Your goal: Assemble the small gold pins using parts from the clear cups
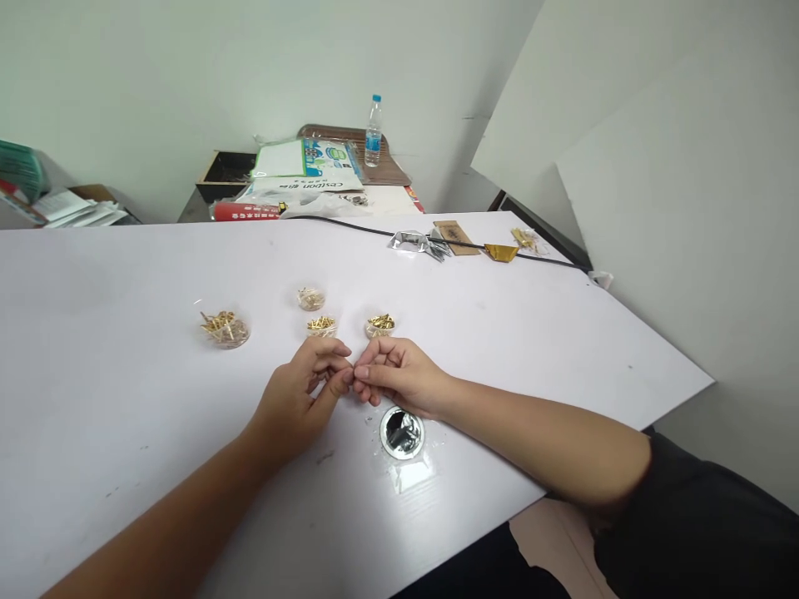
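Note:
My left hand (312,387) and my right hand (396,374) meet over the white table, thumbs and fingertips pinched together. Whatever lies between the fingertips is too small to make out. Just behind them stand two small clear cups of gold-coloured metal pieces, the middle cup (321,326) and the right cup (379,325). A third clear cup (310,299) with small pieces sits farther back. To the left is a larger clear cup (225,330) heaped with longer gold pieces. Below my right wrist lies a round, shiny mirror-like disc (402,433).
A black cable (349,225) runs along the table's back edge. Near it lie a silver packet (412,242), a brown card (455,237) and a gold packet (501,252). Behind the table, a water bottle (373,133) stands on a brown tray (390,172) beside stacked printed bags.

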Motion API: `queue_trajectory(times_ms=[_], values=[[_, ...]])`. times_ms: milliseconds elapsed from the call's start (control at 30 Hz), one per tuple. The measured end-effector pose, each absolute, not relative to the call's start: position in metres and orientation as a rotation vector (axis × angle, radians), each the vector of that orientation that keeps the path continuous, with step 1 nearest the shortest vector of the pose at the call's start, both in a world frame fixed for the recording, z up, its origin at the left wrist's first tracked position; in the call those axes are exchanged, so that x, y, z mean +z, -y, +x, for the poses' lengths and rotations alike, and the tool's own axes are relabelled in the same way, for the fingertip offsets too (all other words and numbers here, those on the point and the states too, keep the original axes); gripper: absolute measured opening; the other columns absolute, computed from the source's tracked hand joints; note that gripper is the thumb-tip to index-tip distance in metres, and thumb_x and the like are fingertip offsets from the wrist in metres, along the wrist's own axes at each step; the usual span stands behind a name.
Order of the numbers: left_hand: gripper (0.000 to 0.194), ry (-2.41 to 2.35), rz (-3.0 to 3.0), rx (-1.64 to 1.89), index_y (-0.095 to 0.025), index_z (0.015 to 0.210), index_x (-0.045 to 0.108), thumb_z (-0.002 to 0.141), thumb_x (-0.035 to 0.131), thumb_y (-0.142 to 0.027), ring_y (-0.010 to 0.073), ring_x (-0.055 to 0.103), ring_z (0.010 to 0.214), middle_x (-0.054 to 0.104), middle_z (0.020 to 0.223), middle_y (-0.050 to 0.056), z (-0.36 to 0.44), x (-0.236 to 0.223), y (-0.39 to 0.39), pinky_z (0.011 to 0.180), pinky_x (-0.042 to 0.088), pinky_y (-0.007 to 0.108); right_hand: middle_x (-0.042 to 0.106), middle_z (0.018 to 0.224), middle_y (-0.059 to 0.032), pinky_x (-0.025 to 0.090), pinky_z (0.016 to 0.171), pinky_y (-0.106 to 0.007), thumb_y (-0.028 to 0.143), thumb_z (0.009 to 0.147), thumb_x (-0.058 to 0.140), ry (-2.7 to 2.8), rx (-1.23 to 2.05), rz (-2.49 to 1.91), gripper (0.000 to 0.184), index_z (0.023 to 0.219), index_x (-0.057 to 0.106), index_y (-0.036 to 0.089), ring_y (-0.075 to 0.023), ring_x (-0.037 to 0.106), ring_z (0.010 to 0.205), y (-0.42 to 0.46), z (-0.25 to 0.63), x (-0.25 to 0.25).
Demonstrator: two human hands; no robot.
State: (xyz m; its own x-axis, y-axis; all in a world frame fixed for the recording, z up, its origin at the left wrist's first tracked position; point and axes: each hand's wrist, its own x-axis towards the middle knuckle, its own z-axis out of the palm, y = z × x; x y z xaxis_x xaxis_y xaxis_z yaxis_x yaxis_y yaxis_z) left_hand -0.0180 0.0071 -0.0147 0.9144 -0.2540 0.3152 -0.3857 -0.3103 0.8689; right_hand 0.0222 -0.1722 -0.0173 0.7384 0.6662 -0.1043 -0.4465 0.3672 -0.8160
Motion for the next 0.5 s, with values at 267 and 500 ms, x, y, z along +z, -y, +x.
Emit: queue_trajectory(times_ms=[267, 500], values=[[0.006, 0.479, 1.944, 0.100, -0.021, 0.097, 0.056, 0.095, 0.051, -0.022, 0.0080, 0.064, 0.072, 0.065, 0.078, -0.002, -0.0131, -0.0106, -0.0087, 0.067, 0.051, 0.017, 0.069, 0.070, -0.0035, 0.051, 0.051, -0.018, 0.033, 0.076, 0.079, 0.363, 0.635, -0.978, 0.034, 0.085, 0.055, 0.011, -0.0112, 0.066, 0.059, 0.1722, 0.0253, -0.0206], [0.008, 0.432, 1.749, 0.067, -0.020, 0.102, 0.054, 0.095, 0.051, -0.022, 0.0101, 0.065, 0.080, 0.065, 0.084, 0.000, -0.0119, -0.0169, -0.0076, 0.074, 0.054, 0.021, 0.066, 0.069, -0.0006, 0.050, 0.051, -0.018, 0.034, 0.084, 0.071, 0.428, 0.566, -1.096, 0.029, 0.093, 0.054, 0.013, -0.0090, 0.063, 0.057, 0.1727, 0.0200, -0.0197]])
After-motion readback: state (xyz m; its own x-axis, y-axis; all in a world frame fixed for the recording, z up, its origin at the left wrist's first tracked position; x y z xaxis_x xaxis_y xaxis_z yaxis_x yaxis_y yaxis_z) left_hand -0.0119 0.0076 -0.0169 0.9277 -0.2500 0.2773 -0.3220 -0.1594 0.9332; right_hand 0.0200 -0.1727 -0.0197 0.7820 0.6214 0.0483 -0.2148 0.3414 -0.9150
